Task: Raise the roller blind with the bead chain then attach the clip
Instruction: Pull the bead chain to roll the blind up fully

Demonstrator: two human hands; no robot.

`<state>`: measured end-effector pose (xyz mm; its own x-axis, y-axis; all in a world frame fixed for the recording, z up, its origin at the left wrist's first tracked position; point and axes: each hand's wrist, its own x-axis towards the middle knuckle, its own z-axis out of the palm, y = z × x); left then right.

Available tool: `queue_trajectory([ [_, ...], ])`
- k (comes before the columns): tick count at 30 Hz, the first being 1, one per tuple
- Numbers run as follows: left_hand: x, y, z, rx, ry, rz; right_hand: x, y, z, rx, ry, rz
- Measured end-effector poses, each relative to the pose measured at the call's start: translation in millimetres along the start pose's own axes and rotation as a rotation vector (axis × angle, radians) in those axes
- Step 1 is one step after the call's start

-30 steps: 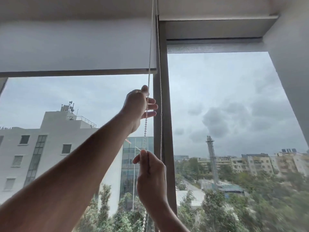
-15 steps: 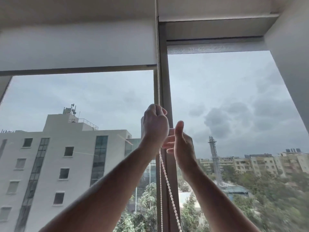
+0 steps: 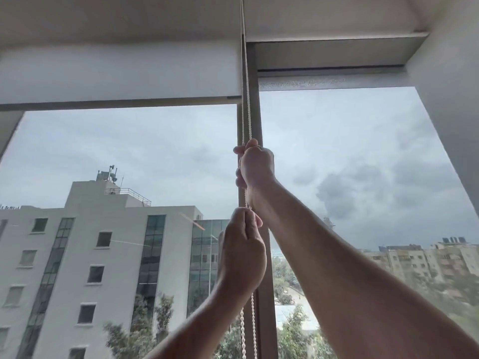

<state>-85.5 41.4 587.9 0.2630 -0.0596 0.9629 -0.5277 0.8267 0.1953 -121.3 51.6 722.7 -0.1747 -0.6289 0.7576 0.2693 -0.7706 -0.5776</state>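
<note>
Head view, bead chain (image 3: 245,112) hanging vertical, right hand (image 3: 255,168) above left hand (image 3: 241,255), both grips closed round it

Your left hand (image 3: 242,251) and right hand (image 3: 256,168) are bare, with no gloves, rings or watch showing. Both of your forearms are uncovered up to the frame's lower edge, so no sleeve or cuff appears anywhere on them.

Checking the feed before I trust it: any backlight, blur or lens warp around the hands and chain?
Head view: bright sky backlights left hand and right hand; bead chain reads sharp; trees at the lower edge smear; window frame lines splay, wide-angle.
</note>
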Motion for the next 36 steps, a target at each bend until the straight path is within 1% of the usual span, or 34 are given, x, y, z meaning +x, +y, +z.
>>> queue_trajectory([
  [2, 4, -3, -6, -0.041, -0.037, 0.022, -2, 2, 0, 0.053, 0.053, -0.077],
  [3, 5, -5, -9, -0.101, -0.064, 0.014, -3, 1, -1, 0.075, 0.057, -0.110],
  [5, 9, -8, -12, -0.243, -0.114, -0.023, -5, -4, -2, 0.082, 0.055, -0.158],
  [7, 16, -11, -16, -0.304, -0.134, -0.087, -8, -12, -1, 0.087, 0.037, -0.165],
  [10, 36, -10, -24, -0.292, -0.140, -0.198, -19, -13, -3, 0.039, 0.001, -0.198],
  [13, 66, -8, -34, -0.321, -0.150, -0.355, -35, 8, -11, -0.146, 0.022, -0.289],
  [14, 76, -4, -37, -0.328, -0.172, -0.372, -42, 17, -15, -0.208, 0.035, -0.328],
  [15, 85, 1, -38, -0.299, -0.192, -0.354, -47, 28, -20, -0.253, 0.050, -0.375],
  [18, 106, 20, -37, -0.137, -0.232, -0.216, -61, 57, -36, -0.324, 0.097, -0.494],
  [19, 111, 25, -33, -0.129, -0.259, -0.215, -64, 64, -39, -0.345, 0.110, -0.512],
  [22, 127, 43, -20, -0.198, -0.365, -0.328, -77, 74, -40, -0.371, 0.116, -0.527],
  [23, 130, 49, -16, -0.241, -0.378, -0.382, -81, 75, -39, -0.364, 0.119, -0.534],
  [25, 133, 61, -8, -0.353, -0.317, -0.501, -90, 76, -36, -0.376, 0.112, -0.556],
  [27, 131, 65, -1, -0.397, -0.232, -0.553, -96, 74, -34, -0.408, 0.098, -0.572],
  [30, 126, 68, 8, -0.437, -0.157, -0.546, -99, 71, -39, -0.414, 0.097, -0.591],
  [32, 124, 72, 11, -0.448, -0.092, -0.520, -94, 69, -48, -0.406, 0.062, -0.593],
  [34, 123, 76, 11, -0.420, -0.030, -0.463, -88, 64, -53, -0.346, 0.005, -0.535],
  [36, 122, 78, 11, -0.351, 0.000, -0.375, -80, 59, -57, -0.191, -0.038, -0.422],
])
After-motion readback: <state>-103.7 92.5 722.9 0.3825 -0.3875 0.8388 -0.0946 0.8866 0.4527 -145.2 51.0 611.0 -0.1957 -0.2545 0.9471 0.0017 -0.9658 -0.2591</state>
